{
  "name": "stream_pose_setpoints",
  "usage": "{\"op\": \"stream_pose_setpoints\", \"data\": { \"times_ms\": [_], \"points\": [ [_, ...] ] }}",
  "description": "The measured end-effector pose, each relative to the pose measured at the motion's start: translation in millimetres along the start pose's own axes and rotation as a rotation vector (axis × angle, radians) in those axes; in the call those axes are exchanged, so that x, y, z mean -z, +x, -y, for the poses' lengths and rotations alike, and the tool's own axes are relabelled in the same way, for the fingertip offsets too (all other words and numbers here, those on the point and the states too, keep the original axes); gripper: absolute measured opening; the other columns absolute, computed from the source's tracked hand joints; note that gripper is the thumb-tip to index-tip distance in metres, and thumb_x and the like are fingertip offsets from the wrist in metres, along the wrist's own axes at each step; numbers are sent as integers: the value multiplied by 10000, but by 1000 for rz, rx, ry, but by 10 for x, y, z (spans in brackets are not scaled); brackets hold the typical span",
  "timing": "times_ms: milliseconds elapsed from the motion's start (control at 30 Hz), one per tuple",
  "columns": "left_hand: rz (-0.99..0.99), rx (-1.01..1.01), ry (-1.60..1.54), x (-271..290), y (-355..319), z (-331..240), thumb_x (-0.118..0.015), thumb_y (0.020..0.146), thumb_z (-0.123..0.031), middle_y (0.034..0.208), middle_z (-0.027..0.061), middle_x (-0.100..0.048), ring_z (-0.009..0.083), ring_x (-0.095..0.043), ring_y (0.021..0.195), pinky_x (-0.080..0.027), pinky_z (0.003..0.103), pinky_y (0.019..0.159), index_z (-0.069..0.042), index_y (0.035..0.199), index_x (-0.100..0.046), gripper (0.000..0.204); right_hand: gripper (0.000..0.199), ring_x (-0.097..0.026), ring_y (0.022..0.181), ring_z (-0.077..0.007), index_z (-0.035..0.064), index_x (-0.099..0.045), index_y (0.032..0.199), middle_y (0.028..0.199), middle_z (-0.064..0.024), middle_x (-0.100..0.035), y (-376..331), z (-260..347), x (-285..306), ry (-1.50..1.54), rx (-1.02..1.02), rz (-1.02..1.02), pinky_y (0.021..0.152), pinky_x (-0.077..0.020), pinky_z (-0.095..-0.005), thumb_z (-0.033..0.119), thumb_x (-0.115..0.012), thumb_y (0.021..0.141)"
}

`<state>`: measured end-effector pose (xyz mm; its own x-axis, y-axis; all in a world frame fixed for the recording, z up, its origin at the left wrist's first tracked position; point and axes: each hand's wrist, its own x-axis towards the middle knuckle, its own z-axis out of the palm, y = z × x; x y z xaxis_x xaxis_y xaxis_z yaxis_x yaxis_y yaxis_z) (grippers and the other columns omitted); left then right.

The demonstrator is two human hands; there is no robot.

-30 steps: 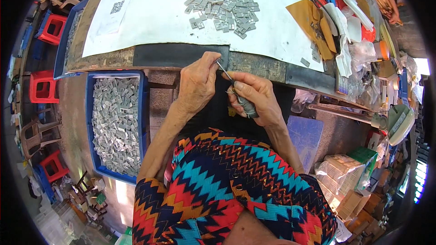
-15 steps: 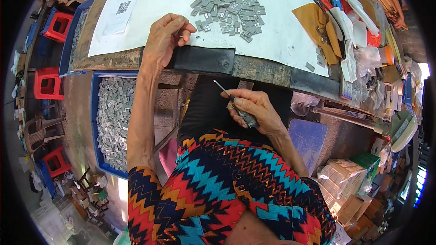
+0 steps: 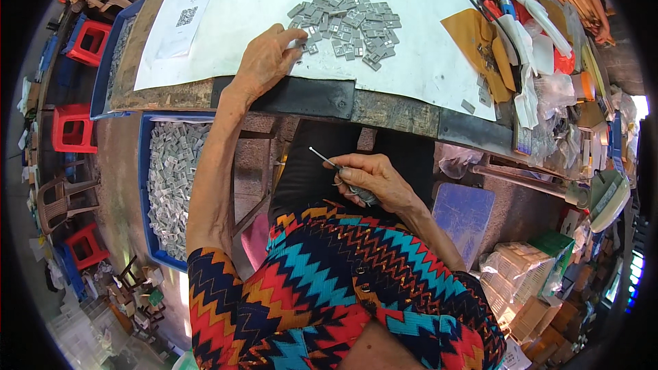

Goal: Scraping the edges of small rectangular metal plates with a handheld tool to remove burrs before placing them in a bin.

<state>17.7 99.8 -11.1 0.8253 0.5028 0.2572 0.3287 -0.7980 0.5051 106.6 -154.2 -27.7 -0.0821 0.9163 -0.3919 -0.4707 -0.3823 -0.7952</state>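
Small flat grey rectangular pieces [image 3: 349, 24] lie in a loose heap on the white sheet [image 3: 233, 34] covering the table. At the heap's near left edge, my left hand [image 3: 269, 58] pinches one grey piece [image 3: 297, 43] between thumb and fingers. Below the table edge, over my lap, my right hand [image 3: 373, 178] is closed around a thin-shafted tool like a small screwdriver [image 3: 322, 157]. Its slim metal shaft points up and left; my fingers and palm cover most of the grey, wrapped-looking handle.
A blue tray [image 3: 145, 199] full of similar pieces stands left, below the table. A printed paper [image 3: 185, 17] lies on the sheet's left. Brown envelopes [image 3: 476, 44], plastic bags and tools crowd the table's right end. Red stools [image 3: 74, 129] stand farther left.
My left hand has moved right to the heap's edge and now grips a grey piece. My right hand has shifted slightly left and down with the tool.
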Motion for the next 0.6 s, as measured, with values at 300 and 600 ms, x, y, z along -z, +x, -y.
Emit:
{"op": "stream_pose_setpoints", "data": {
  "times_ms": [300, 600],
  "points": [
    [-20, 23, 38, 24, 11, 48, -617, 757, -140, 676, 63, -486, 173, -456, 603, -388, 295, 575, -46, 879, -548, 169, 327, -470, 522, -43, -26, -523, 1120, 696, -22, -541, 93, -38, 7, -19, -35, 36, 447, -380, -175, 201, -515, 886],
    [52, 85, -135, -2, 57, 43, -592, 754, -116, 734, 113, -501, 257, -498, 663, -408, 347, 627, -16, 822, -472, 170, 332, -472, 530, -42, -27, -520, 1126, 700, -21, -541, 103, -26, 52, -20, -50, 22, 450, -383, -176, 201, -518, 884]
  ]
}}
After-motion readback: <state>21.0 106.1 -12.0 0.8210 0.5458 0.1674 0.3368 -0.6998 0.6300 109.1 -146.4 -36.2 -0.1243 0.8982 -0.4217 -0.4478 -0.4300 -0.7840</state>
